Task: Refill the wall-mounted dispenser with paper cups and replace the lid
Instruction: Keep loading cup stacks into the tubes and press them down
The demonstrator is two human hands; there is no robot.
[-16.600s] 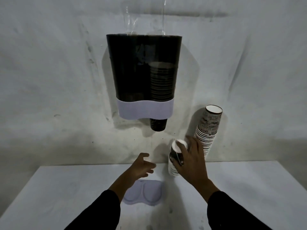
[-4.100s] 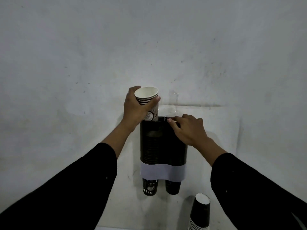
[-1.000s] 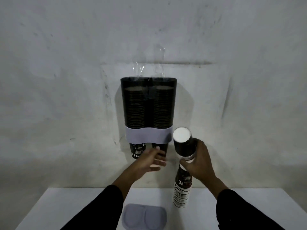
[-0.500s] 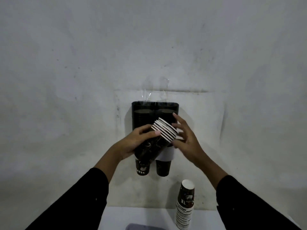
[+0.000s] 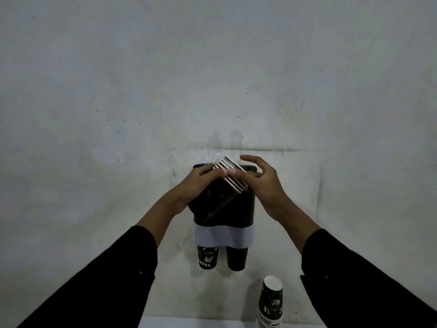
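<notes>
The dark wall-mounted dispenser [image 5: 243,209] with a white band [image 5: 223,236] hangs at centre; its top has no lid on it. Two cup bottoms [image 5: 208,256] poke out below the band. My left hand [image 5: 201,183] grips a short stack of dark paper cups [image 5: 222,188], tilted with the white rims up and to the right, in front of the dispenser's upper part. My right hand [image 5: 260,183] is beside the rims, fingers spread, fingertips near or touching them. The lid is out of view.
A taller stack of cups [image 5: 270,301] stands on the white table [image 5: 165,323] at the bottom right, just below the dispenser. Clear tape [image 5: 227,147] sticks to the bare grey wall above the dispenser.
Both hands have risen with the short cup stack from the dispenser's lower half to its upper part. My view has tilted up, so the table and lid have dropped out of sight.
</notes>
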